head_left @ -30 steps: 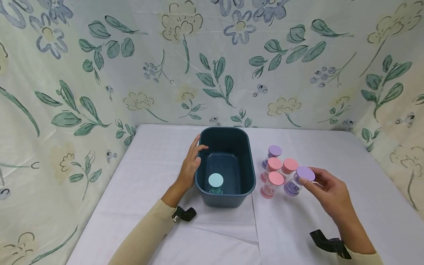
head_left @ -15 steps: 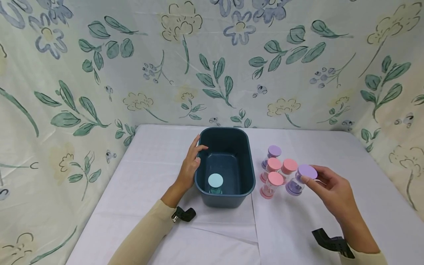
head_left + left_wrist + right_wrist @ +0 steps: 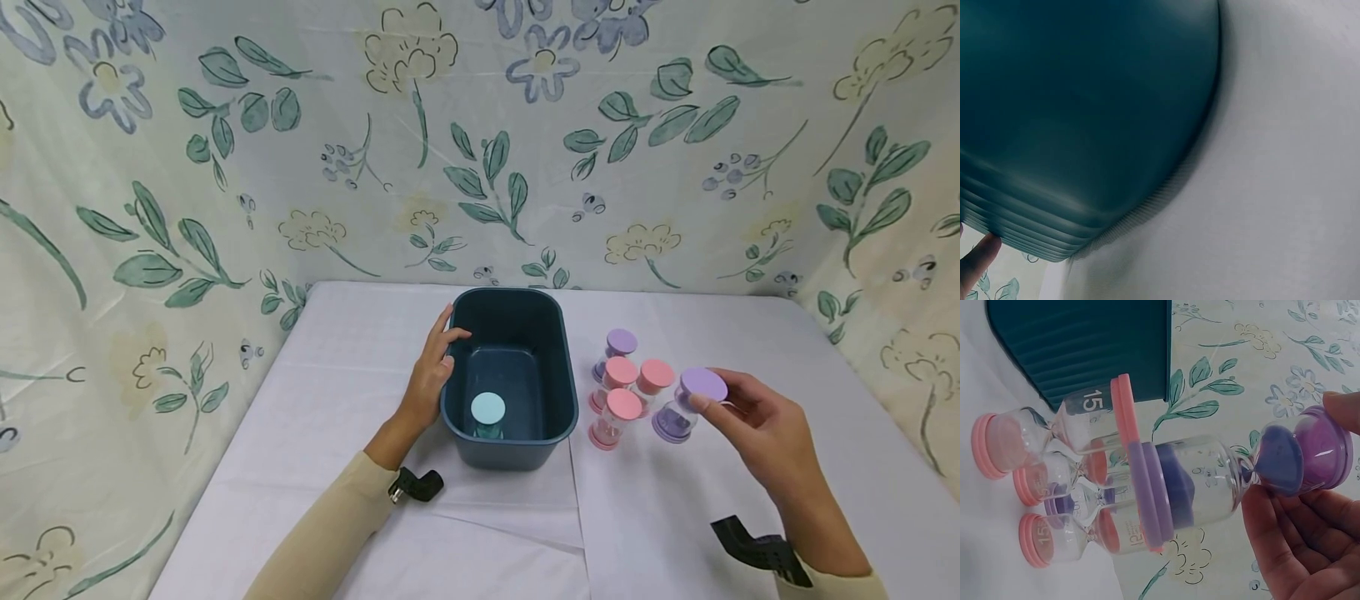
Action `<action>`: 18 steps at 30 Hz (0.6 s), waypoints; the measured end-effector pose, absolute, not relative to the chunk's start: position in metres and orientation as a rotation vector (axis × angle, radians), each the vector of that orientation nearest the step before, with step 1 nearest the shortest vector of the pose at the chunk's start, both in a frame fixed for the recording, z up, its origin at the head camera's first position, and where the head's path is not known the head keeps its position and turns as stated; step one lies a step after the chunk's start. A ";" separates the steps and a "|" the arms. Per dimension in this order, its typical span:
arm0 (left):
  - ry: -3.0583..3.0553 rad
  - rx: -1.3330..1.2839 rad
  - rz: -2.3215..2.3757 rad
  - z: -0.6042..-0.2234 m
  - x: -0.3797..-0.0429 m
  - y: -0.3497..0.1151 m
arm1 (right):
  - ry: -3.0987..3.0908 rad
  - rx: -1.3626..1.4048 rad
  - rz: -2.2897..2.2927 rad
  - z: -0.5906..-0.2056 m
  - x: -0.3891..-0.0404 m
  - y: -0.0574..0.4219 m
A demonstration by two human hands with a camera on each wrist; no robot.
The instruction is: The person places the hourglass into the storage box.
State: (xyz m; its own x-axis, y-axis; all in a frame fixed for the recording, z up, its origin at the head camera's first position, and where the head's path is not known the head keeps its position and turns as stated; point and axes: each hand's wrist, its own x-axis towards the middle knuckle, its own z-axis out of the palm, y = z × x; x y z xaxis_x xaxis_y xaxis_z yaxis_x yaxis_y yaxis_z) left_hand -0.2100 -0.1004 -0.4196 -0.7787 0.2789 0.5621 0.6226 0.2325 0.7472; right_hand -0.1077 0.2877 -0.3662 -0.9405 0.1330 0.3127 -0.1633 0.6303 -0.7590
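My right hand [image 3: 772, 429] pinches the upper end of a purple sand timer [image 3: 703, 386] between thumb and fingers. That timer tilts and shows purple sand in both bulbs in the right wrist view. Just left of it stand three pink sand timers [image 3: 624, 406], with a second purple sand timer [image 3: 621, 342] behind them. My left hand [image 3: 427, 379] holds the left rim of a dark teal bin [image 3: 517, 454], one finger reaching over the edge. Inside the bin, near its front, stands a sand timer with a light teal cap [image 3: 488, 408].
A white cloth [image 3: 360, 333] covers the table under everything. Behind and at both sides hangs a floral curtain [image 3: 525, 167]. Each wrist wears a black camera mount, such as the right one [image 3: 757, 550].
My right hand has moved slightly right, carrying the purple sand timer away from the pink ones. The left hand and the bin keep their places.
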 end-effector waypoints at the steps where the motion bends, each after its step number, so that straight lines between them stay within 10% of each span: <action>1: -2.199 -0.839 -1.563 -0.421 -0.211 -0.101 | -2.508 0.028 1.228 -0.365 -0.108 0.288; 18: -2.179 -0.859 -1.573 -0.414 -0.206 -0.100 | -2.456 0.154 1.233 -0.347 -0.107 0.277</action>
